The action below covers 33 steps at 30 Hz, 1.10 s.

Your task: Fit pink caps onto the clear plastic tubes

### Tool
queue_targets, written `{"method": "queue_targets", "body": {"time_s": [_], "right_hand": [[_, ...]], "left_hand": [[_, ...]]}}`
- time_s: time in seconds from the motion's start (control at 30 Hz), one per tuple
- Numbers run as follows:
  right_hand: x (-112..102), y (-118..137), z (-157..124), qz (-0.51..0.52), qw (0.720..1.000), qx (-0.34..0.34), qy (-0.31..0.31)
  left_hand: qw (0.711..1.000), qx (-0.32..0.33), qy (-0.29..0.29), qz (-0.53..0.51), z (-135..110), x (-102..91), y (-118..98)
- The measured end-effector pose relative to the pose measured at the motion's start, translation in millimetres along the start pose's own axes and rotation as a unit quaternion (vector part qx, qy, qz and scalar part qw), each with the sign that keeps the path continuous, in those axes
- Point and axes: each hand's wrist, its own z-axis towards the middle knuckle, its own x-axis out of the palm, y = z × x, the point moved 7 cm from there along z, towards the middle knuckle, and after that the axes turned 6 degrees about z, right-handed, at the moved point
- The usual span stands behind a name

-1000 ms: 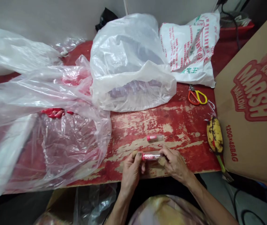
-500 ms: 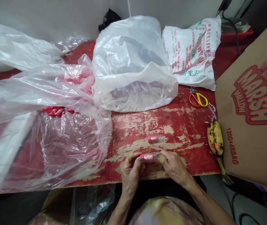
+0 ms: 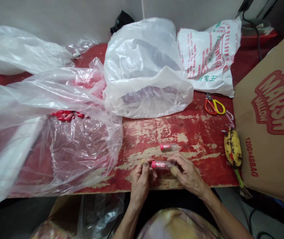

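A small clear tube (image 3: 162,164) with a red cap and a red-and-white label lies level between my two hands near the table's front edge. My left hand (image 3: 142,174) pinches its red cap end between thumb and fingers. At the clear end, my right hand (image 3: 185,171) grips with thumb and fingers. Tape-like coverings show on some fingertips. Just beyond my hands, a second tube (image 3: 168,147) with a red end rests on the worn red table (image 3: 151,129).
An open white bag (image 3: 142,56) of clear tubes stands behind. Left is a clear bag (image 3: 82,149) with red pieces (image 3: 65,115). To the right are scissors (image 3: 214,107), a banana (image 3: 233,147) and a cardboard box (image 3: 268,139). A printed sack (image 3: 209,56) sits at the back.
The whole view has shifted slightly, so things appear further right. Both hands keep hold of the tube, and the right fingers have changed position a little at its clear end.
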Motion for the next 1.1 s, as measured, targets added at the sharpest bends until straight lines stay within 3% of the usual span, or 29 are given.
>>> {"method": "queue_targets", "body": {"time_s": [0.13,0.33,0.63,0.87,1.03,1.1], "right_hand": [[-1,-3,0,0.003,1.0,0.005,0.001],[-3,-3,-1,0.015,1.0,0.008,-0.011],[0,-15,-2,-0.005,0.994,0.099,-0.046],[1,-13,-5,-0.041,0.996,0.081,0.013],[-5,-16,-4,-0.076,0.992,0.1,-0.016],[-3,-12,-3,-0.065,0.994,0.084,-0.002]], "left_hand": [[1.0,-0.015,0.015,0.012,-1,-2.2,1],[0.999,0.017,-0.013,0.025,1,-8.5,-3],[0.998,-0.055,0.008,-0.041,-2,-2.3,15],[0.999,-0.016,0.004,-0.047,0,-6.7,9],[0.998,-0.008,0.009,-0.054,1,-4.4,6],[0.999,-0.003,0.007,-0.046,1,-4.0,4]]}}
